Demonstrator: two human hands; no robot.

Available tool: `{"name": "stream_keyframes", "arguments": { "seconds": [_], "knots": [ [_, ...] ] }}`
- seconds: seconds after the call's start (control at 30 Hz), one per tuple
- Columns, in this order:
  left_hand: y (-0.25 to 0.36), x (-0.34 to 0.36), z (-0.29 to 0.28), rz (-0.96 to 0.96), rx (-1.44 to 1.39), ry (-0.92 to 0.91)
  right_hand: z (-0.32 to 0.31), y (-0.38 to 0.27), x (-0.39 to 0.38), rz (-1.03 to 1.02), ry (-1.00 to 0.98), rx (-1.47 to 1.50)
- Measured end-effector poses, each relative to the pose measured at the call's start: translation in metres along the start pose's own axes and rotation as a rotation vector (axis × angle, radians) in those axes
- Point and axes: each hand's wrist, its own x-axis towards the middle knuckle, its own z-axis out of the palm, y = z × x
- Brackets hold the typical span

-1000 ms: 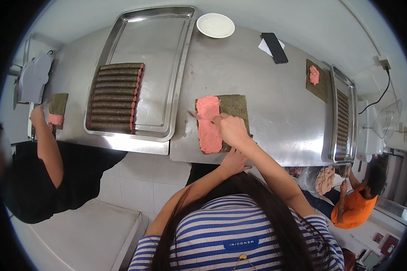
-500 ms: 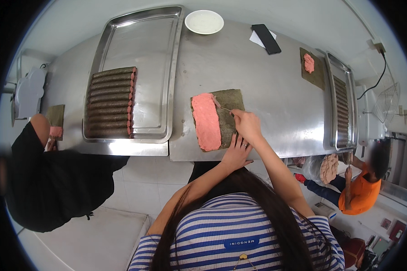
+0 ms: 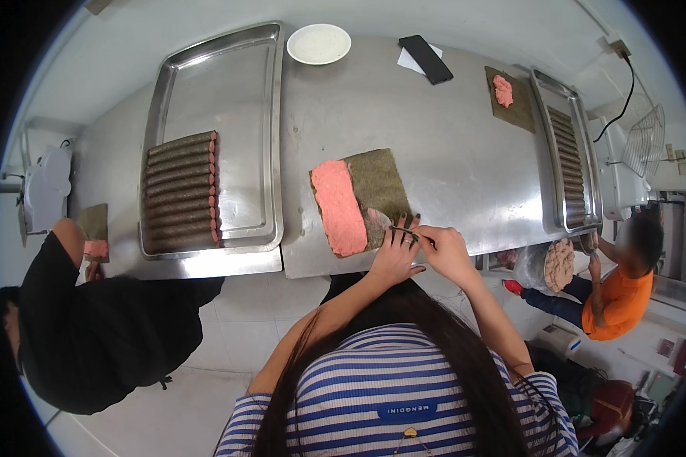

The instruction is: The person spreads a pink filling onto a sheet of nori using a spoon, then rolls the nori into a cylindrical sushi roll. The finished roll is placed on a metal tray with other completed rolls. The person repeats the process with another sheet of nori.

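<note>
The right hand pinches a thin spreader, blade over the seaweed sheet; the left hand, fingers spread, seemingly anchors the sheet's near right corner. Sheet and pink paste lie by the tabletop's near edge (handy reach, I'd say).

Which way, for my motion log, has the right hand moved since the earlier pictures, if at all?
Yes: judged against the steel table, the right hand has moved rightward and toward the table's near edge.
</note>
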Motion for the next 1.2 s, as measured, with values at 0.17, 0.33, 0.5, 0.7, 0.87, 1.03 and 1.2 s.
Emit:
{"name": "stream_keyframes", "arguments": {
  "seconds": [0.17, 0.33, 0.5, 0.7, 0.87, 1.03, 1.2],
  "knots": [
    [-0.010, -0.010, -0.021, 0.255, -0.297, -0.066, -0.014, 0.048, 0.024, 0.158, -0.109, 0.868],
    [-0.021, -0.076, -0.072, -0.023, -0.468, -0.054, -0.042, 0.131, 0.083, 0.239, 0.368, 1.264],
    [-0.026, -0.145, -0.090, -0.545, -0.486, 0.247, -0.077, 0.250, 0.172, 0.235, 0.696, 1.214],
    [-0.015, -0.170, -0.084, -1.061, -0.783, 0.496, -0.100, 0.324, 0.231, 0.454, 0.815, 0.951],
    [-0.018, -0.144, -0.076, -1.200, -0.975, 0.576, -0.086, 0.273, 0.191, 0.443, 1.000, 0.090],
    [-0.020, -0.129, -0.073, -1.237, -0.976, 0.537, 0.008, 0.164, 0.124, -0.032, 0.894, 0.221],
    [-0.042, -0.116, -0.071, -1.229, -0.930, 0.396, 0.078, 0.068, 0.038, -0.540, 0.407, 0.309]
  ]
}}
